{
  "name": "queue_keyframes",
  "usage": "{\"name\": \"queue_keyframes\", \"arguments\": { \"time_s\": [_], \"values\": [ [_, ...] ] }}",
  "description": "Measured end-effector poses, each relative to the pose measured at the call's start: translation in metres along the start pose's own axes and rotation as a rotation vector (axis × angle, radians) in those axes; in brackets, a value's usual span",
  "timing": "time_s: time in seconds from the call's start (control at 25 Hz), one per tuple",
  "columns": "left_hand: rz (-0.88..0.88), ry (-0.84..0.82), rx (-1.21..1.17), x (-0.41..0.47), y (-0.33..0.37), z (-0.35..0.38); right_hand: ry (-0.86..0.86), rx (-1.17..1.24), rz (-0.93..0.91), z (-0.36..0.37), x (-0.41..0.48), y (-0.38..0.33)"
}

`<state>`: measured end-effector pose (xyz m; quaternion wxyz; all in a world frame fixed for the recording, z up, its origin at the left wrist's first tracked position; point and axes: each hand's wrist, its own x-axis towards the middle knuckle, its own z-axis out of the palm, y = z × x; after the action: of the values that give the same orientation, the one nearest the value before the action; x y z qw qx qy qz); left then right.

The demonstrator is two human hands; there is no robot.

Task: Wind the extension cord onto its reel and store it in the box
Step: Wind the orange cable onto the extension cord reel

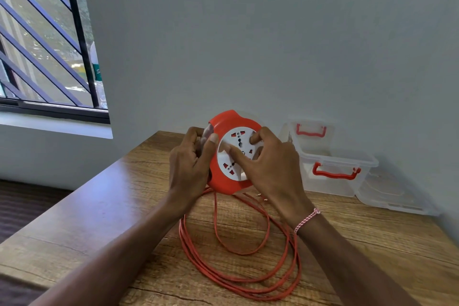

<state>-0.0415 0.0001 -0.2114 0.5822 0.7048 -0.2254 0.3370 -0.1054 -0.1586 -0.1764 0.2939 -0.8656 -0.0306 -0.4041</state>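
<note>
Gripping round orange reel [224, 120], white socket face: left hand [190, 164] clasps rim, right hand [270, 169] pinches face; cord [238, 278] loose.

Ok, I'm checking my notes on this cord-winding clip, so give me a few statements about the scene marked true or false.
1. Both hands hold the reel above the table. True: the left hand grips its side and the right hand lies on its white socket face.
2. The cord is fully wound. False: loops of it lie loose on the table.
3. The clear box stands open by the wall. True.
4. The box has blue handles. False: they are red.
5. A bracelet is on the left wrist. False: it is on the right wrist.
</note>
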Motion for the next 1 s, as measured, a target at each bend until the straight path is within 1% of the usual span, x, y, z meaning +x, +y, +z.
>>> {"name": "queue_keyframes", "arguments": {
  "time_s": [0.08, 0.16, 0.2, 0.24, 0.32, 0.36, 0.44, 0.52, 0.6, 0.64, 0.72, 0.8, 0.84, 0.88, 0.92, 1.0],
  "values": [
    [-0.028, 0.013, -0.025, 0.003, 0.000, -0.002, 0.017, -0.131, -0.231, -0.006, 0.005, 0.006],
    [-0.053, 0.031, -0.048, 0.006, 0.000, -0.006, -0.061, -0.284, -0.491, -0.015, 0.012, 0.014],
    [-0.064, 0.033, -0.055, 0.008, -0.001, -0.008, -0.121, -0.381, -0.584, -0.017, 0.015, 0.017],
    [-0.070, 0.025, -0.061, 0.009, -0.002, -0.009, -0.163, -0.483, -0.651, -0.018, 0.015, 0.021],
    [-0.062, -0.006, -0.067, 0.010, -0.003, -0.009, -0.184, -0.646, -0.725, -0.016, 0.012, 0.024],
    [-0.054, -0.020, -0.067, 0.009, -0.003, -0.008, -0.166, -0.686, -0.740, -0.015, 0.011, 0.024],
    [-0.043, -0.042, -0.070, 0.007, -0.004, -0.007, -0.100, -0.650, -0.767, -0.017, 0.011, 0.022],
    [-0.025, -0.058, -0.071, 0.006, -0.004, -0.006, -0.078, -0.571, -0.741, -0.019, 0.011, 0.018],
    [-0.004, -0.053, -0.052, 0.003, -0.003, -0.004, -0.088, -0.449, -0.588, -0.017, 0.007, 0.012],
    [0.007, -0.046, -0.035, 0.002, -0.003, -0.003, -0.058, -0.366, -0.468, -0.013, 0.004, 0.008],
    [0.032, -0.037, -0.008, 0.000, -0.002, -0.001, -0.033, -0.146, -0.135, -0.004, -0.002, 0.001],
    [0.043, -0.038, 0.013, -0.001, -0.003, 0.000, -0.092, 0.153, 0.202, 0.004, -0.002, -0.002],
    [0.033, -0.039, 0.019, -0.001, -0.003, 0.001, -0.114, 0.239, 0.273, 0.004, -0.003, -0.002],
    [0.014, -0.039, 0.018, -0.001, -0.004, 0.001, -0.110, 0.203, 0.238, 0.003, -0.002, -0.001],
    [-0.008, -0.034, 0.007, 0.000, -0.004, 0.000, -0.074, 0.076, 0.123, 0.001, -0.001, 0.002],
    [-0.050, -0.011, -0.029, 0.002, -0.005, -0.001, -0.018, -0.152, -0.166, -0.008, 0.003, 0.009]
  ]
}}
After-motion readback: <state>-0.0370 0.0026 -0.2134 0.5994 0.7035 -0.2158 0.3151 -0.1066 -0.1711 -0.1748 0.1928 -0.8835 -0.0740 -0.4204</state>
